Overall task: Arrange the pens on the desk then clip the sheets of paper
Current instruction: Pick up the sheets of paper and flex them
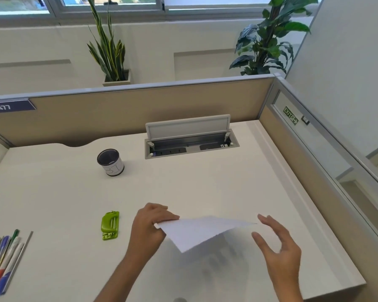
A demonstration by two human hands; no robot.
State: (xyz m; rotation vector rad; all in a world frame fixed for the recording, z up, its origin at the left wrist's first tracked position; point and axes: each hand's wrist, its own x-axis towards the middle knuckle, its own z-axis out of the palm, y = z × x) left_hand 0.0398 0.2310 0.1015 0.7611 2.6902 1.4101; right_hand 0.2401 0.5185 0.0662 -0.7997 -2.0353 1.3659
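Observation:
White sheets of paper (201, 233) hover above the white desk (183, 188), tilted, with my left hand (150, 227) pinching their left corner. Just right of the sheets' far corner, my right hand (277, 243) is spread open and holds nothing; whether it touches the paper I cannot tell. Several pens (3, 260) lie side by side in a row at the desk's front left edge. A small green stapler (110, 225) lies flat on the desk to the left of my left hand.
A black mesh pen cup (111, 162) with a white label stands toward the back left. An open cable hatch (190, 140) with its lid up sits at the back centre. Beige partitions (140, 110) wall the desk behind and on the right.

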